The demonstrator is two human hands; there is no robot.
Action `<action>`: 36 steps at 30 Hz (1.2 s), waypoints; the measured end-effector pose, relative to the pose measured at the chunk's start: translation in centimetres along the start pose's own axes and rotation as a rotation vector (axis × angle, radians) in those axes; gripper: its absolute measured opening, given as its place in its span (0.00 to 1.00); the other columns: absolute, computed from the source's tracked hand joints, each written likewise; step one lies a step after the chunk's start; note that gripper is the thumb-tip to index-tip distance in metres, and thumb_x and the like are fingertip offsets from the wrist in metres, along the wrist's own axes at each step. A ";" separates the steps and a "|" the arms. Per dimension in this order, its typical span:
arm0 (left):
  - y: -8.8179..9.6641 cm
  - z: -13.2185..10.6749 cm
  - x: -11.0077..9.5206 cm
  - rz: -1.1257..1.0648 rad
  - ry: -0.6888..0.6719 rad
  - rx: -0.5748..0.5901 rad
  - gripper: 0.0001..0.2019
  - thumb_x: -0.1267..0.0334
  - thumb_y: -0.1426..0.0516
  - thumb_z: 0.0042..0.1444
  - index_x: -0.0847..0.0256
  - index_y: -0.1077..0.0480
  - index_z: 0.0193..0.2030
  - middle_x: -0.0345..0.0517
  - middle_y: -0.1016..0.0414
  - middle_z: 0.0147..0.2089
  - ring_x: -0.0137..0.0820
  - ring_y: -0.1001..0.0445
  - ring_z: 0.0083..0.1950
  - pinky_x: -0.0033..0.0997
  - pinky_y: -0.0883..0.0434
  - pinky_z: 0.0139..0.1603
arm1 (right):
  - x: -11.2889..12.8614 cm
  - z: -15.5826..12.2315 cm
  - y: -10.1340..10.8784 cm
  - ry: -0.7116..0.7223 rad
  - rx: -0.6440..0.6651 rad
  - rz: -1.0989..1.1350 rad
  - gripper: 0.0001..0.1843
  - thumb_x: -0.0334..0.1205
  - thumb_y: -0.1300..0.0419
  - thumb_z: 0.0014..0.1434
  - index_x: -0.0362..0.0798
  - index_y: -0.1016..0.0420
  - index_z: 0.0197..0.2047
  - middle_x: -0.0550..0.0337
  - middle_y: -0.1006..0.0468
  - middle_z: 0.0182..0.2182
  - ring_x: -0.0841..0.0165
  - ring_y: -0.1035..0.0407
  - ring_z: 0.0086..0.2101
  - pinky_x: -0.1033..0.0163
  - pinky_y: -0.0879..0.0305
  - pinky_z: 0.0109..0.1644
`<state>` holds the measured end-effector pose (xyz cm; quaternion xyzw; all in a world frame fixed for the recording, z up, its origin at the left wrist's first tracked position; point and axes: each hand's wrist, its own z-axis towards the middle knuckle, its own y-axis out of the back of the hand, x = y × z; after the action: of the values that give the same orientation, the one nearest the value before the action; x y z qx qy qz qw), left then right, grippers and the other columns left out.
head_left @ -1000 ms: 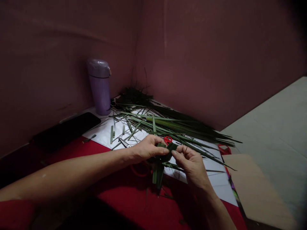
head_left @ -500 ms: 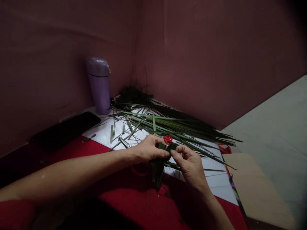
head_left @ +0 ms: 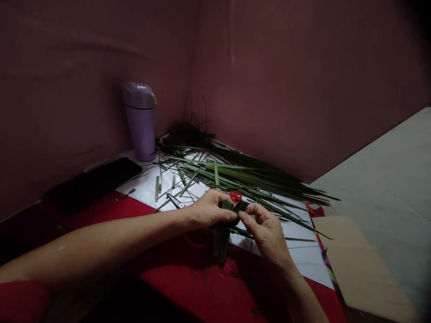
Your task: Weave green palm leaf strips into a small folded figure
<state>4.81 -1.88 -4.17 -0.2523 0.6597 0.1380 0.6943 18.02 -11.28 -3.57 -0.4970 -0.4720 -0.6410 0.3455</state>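
Between my two hands is a folded bundle of dark green leaf strips [head_left: 222, 240], its ends hanging down over the red cloth. My left hand [head_left: 213, 208] pinches it from the left, thumb across the front. From the right, my right hand [head_left: 264, 226] grips a strip at the fold between thumb and fingertips. How the strips cross is partly hidden by the fingers. Just behind my hands lie red scissor handles [head_left: 235, 196]. Metal scissor blades [head_left: 175, 200] show beside my left wrist, on white paper [head_left: 144, 186].
Long green leaves [head_left: 256, 172] pile up along the wall on the paper. Short cut pieces [head_left: 157, 187] lie near the blades. A purple tumbler [head_left: 139, 125] stands at the back left, beside a dark flat object [head_left: 97, 179]. At right is a tan board [head_left: 363, 264].
Almost nothing differs. Both hands keep their hold on the leaf strips, with only a slight shift of the right fingertips and of the camera view.
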 end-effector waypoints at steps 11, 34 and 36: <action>-0.2 -0.1 -0.2 0.009 0.019 -0.075 0.08 0.66 0.40 0.37 0.67 0.35 0.21 0.33 0.41 0.19 0.19 0.44 0.20 0.21 0.47 0.21 | -0.3 0.0 -0.3 0.018 -0.065 -0.001 0.14 0.47 0.42 0.50 0.46 0.39 0.23 0.70 0.46 0.16 0.77 0.54 0.18 0.70 0.56 0.20; 0.0 0.1 -0.6 0.033 0.026 -0.231 0.06 0.69 0.42 0.37 0.69 0.33 0.24 0.36 0.39 0.19 0.20 0.43 0.21 0.22 0.44 0.21 | -0.3 -1.2 -0.3 0.488 -0.204 -0.761 0.07 0.38 0.45 0.54 0.49 0.26 0.33 0.59 0.25 0.23 0.68 0.33 0.25 0.66 0.43 0.31; 0.0 0.1 -0.5 0.043 0.024 -0.242 0.06 0.69 0.42 0.37 0.69 0.33 0.24 0.35 0.40 0.18 0.20 0.43 0.20 0.22 0.45 0.21 | -0.3 -1.2 -0.3 0.466 -0.210 -0.752 0.07 0.38 0.46 0.54 0.49 0.26 0.33 0.59 0.26 0.22 0.68 0.34 0.24 0.66 0.43 0.31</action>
<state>4.89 -1.73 -3.64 -0.3217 0.6516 0.2284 0.6479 17.46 -12.38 -3.97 -0.1658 -0.4618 -0.8611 0.1337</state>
